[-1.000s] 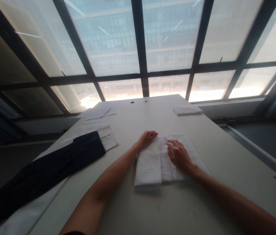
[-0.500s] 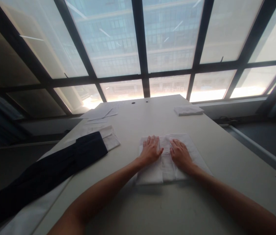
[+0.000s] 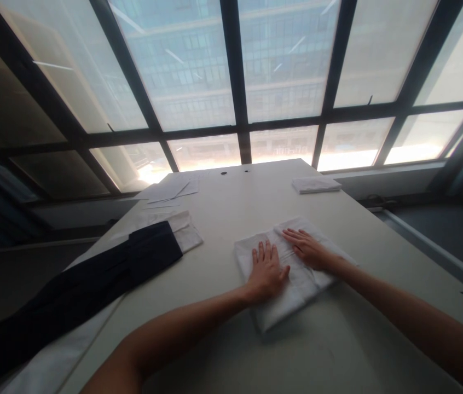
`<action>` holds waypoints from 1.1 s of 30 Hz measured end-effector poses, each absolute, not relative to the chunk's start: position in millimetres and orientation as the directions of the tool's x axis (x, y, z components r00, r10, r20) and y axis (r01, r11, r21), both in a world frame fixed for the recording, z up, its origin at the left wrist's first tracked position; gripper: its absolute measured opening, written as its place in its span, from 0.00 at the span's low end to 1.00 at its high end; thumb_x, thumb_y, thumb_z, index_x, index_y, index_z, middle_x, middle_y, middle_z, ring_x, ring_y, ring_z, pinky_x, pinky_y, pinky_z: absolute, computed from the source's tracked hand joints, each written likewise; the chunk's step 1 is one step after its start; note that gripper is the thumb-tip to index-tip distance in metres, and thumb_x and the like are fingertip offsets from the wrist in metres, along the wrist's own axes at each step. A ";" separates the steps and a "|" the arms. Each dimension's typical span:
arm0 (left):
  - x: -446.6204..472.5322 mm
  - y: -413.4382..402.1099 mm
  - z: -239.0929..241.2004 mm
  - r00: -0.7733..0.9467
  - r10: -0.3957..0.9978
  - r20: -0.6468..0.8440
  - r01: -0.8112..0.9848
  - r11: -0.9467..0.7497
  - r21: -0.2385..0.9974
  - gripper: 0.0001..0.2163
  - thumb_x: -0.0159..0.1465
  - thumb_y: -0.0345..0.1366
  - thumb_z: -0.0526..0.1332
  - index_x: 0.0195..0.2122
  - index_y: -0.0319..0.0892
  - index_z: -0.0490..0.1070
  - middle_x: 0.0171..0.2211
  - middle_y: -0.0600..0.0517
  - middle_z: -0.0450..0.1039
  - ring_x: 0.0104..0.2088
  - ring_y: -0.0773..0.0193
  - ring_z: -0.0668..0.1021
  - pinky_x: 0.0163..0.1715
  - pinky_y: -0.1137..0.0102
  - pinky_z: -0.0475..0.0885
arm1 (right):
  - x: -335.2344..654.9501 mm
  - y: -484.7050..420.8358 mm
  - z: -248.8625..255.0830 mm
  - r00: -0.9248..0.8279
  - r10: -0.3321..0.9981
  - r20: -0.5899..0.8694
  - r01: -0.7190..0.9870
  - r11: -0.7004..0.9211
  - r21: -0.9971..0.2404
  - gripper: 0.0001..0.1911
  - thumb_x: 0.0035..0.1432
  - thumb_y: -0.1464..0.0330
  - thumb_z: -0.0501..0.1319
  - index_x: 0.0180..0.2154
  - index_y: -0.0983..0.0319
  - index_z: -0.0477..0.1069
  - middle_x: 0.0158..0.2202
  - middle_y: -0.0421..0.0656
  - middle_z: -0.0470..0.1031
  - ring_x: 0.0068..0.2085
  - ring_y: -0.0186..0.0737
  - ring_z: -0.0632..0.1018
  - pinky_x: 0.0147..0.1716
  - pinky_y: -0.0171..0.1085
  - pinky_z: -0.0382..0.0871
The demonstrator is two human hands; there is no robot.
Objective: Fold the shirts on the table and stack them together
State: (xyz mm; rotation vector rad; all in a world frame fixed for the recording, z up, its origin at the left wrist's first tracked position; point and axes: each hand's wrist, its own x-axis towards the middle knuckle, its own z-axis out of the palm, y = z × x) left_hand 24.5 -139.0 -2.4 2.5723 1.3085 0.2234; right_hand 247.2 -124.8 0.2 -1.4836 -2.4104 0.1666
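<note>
A broad white desk [image 3: 235, 205] bears a dark cloth [image 3: 151, 251] and, well to its right, a folded white cloth [image 3: 297, 283], set askew. It looks light, soft and apt to unfold, so best held beneath opposite edges. Both left hand [image 3: 267, 275] and right hand [image 3: 307, 250] lie flat on it, fingers extended, gripping nothing.

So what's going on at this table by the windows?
A person has both bare hands laid palm down on a folded white cloth on the white table. The left hand is on its nearer left part, the right hand on its farther right part, and neither grips it. A dark navy cloth lies to the left, partly over white fabric. Farther back are loose papers on the left and a second white bundle on the right.
</note>
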 end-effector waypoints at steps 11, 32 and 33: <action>-33.7 -71.9 28.2 0.849 0.518 0.104 0.502 -0.853 0.144 0.23 0.74 0.45 0.47 0.68 0.45 0.60 0.72 0.48 0.49 0.72 0.53 0.50 0.69 0.50 0.42 | 252.5 -59.1 40.3 -0.607 0.774 0.181 0.779 0.624 -0.054 0.28 0.65 0.72 0.52 0.66 0.60 0.61 0.69 0.45 0.61 0.68 0.41 0.60 0.67 0.47 0.48; -54.2 -91.7 -3.8 0.610 0.772 0.179 0.611 -0.602 0.514 0.28 0.70 0.40 0.52 0.69 0.32 0.54 0.71 0.37 0.49 0.70 0.50 0.56 0.68 0.56 0.53 | 242.6 -238.2 1.4 0.246 0.946 0.211 0.625 0.012 -0.781 0.24 0.59 0.57 0.59 0.54 0.63 0.70 0.24 0.34 0.66 0.26 0.37 0.69 0.30 0.36 0.63; -55.3 -92.1 -2.3 0.575 0.784 0.233 0.590 -0.595 0.545 0.27 0.69 0.38 0.53 0.67 0.33 0.58 0.69 0.37 0.52 0.67 0.50 0.61 0.67 0.56 0.57 | 241.8 -236.6 3.1 0.258 0.939 0.226 0.601 0.028 -0.799 0.24 0.59 0.58 0.59 0.54 0.63 0.69 0.24 0.34 0.65 0.26 0.37 0.68 0.30 0.36 0.63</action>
